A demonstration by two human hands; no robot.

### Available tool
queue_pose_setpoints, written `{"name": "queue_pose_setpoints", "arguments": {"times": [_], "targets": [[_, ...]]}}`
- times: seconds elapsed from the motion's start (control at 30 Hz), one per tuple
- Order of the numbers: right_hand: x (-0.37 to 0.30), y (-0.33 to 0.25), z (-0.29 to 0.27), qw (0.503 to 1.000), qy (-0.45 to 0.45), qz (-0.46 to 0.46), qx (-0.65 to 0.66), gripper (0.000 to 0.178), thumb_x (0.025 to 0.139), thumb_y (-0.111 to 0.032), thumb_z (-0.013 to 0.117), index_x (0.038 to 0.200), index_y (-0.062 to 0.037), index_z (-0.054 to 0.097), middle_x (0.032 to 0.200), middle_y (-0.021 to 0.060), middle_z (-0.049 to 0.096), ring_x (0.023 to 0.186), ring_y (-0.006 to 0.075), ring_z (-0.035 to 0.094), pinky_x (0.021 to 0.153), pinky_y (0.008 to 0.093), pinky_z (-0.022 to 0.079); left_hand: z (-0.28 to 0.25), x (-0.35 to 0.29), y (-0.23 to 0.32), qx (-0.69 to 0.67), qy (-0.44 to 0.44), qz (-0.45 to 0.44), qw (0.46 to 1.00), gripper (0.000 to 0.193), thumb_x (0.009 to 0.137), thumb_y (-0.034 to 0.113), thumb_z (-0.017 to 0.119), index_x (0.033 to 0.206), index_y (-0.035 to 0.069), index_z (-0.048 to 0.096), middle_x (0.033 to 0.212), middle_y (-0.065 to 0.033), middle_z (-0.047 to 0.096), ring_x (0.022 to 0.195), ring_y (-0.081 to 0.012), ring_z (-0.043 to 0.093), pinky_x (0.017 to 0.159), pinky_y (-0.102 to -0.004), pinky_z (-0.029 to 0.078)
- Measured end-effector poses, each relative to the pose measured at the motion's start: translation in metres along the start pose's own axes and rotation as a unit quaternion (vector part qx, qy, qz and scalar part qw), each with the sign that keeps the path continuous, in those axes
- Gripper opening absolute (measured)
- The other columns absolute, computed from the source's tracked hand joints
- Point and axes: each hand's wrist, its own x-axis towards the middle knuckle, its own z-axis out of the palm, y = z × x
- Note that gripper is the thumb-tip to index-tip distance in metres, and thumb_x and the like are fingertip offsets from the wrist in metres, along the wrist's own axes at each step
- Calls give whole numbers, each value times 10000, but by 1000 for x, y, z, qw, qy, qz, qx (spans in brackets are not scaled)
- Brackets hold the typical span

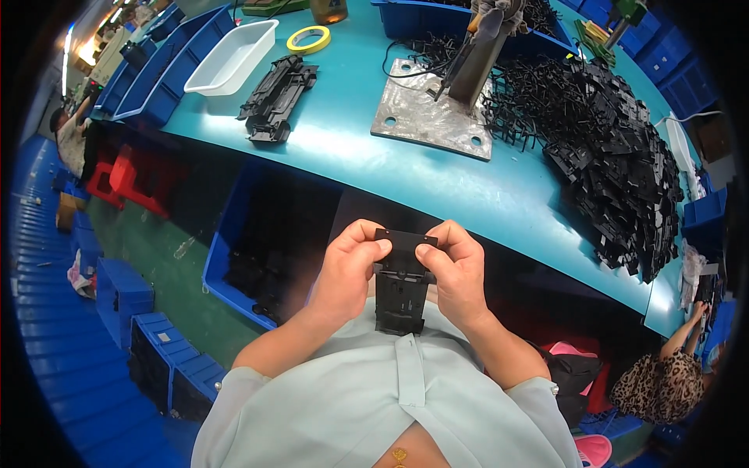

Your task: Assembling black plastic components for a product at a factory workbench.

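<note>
Close to my body, below the table's front edge, I hold a black molded plastic part (402, 300) between both hands. My left hand (351, 265) pinches its far left corner, thumb on top. At the far right corner, my right hand (456, 269) grips it the same way. The part hangs lengthwise toward me, with a flat plate at the far end and a ribbed section nearer my shirt. A similar black plastic assembly (278, 99) lies on the table at the left.
A metal stand on a steel base plate (406, 125) rises from the turquoise table (328, 156). Heaped black parts (616, 164) cover the right side. At the back left are yellow tape (308, 40), a white tray (232, 58) and blue bins (168, 70). Another blue bin (226, 269) stands under the table.
</note>
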Motion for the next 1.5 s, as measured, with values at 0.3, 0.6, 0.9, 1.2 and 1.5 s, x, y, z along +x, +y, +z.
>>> {"name": "queue_pose_setpoints", "arguments": {"times": [0.3,0.6,0.9,1.2,1.5], "targets": [[-2,1,-2,1000,-3,-13,5,122,857,-42,576,773,-43,487,731,-7,568,660,34,497,594,204,419,-10,-5,-14,48,-64,120,990,199,918,56,541,1106,15,489,975,-46,559,879,-81,530,818,-238,444],[0,1,0,1000,-15,-10,8,128,860,-37,582,774,-46,488,747,-14,572,682,30,499,610,202,418,-10,-8,-22,98,-47,259,960,378,858,-71,546,1191,37,402,1094,-80,511,995,-124,517,859,-249,433],[-1,3,-1,1000,-9,3,1,88,846,-39,572,791,-42,504,752,-3,553,686,47,474,640,219,404,-7,-12,-24,245,7,327,913,224,850,-84,577,1036,28,524,1039,-45,507,829,-64,533,701,-189,449],[0,4,0,1000,-20,5,-4,95,841,-11,584,794,-37,505,748,-7,550,691,46,478,644,218,408,-16,-6,-17,319,-28,360,876,185,850,-85,562,994,27,534,939,-26,512,714,-39,470,593,-182,403],[7,14,-2,986,41,-106,-121,132,787,-76,658,798,-17,541,689,11,540,648,74,498,561,254,431,3,-1,-7,177,48,151,971,371,816,42,568,1172,-20,484,1050,-109,590,969,-176,573,845,-282,471]]}}
